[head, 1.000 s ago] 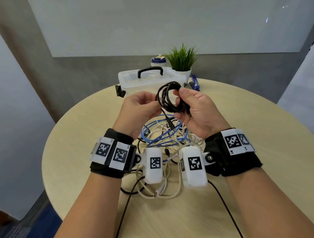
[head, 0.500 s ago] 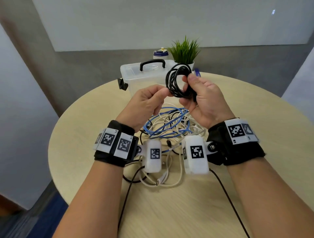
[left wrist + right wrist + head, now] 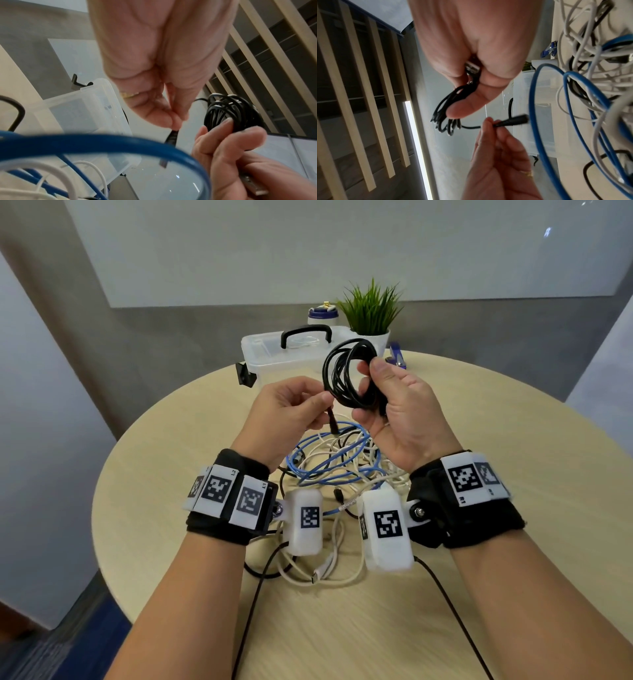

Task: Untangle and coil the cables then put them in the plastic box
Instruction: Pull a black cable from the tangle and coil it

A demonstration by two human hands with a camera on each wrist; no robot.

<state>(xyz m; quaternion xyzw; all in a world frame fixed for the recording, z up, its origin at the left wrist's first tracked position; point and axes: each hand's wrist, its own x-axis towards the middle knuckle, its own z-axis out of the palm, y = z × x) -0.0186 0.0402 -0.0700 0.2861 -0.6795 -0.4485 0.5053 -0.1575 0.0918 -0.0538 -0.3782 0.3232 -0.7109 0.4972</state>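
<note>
A coiled black cable point(image 3: 346, 374) is held upright above the table, gripped by my right hand point(image 3: 387, 402) with thumb and fingers round the loops point(image 3: 226, 112). My left hand point(image 3: 291, 405) pinches the cable's free end just behind its black plug point(image 3: 332, 422), which also shows in the right wrist view as a plug point(image 3: 513, 121). Below the hands lies a tangle of blue cable point(image 3: 335, 460) and white cables point(image 3: 329, 563) on the table. The clear plastic box point(image 3: 270, 354) with a black handle stands behind, its lid on.
A potted green plant point(image 3: 371, 309), a white bottle with a blue cap point(image 3: 322, 314) and a blue stapler-like item point(image 3: 397, 359) stand near the box. The round wooden table point(image 3: 513, 474) has its edge close on the left and front.
Both hands have lifted the black coil higher, away from the tangle. The left hand has slid along the loose strand to its plug end.
</note>
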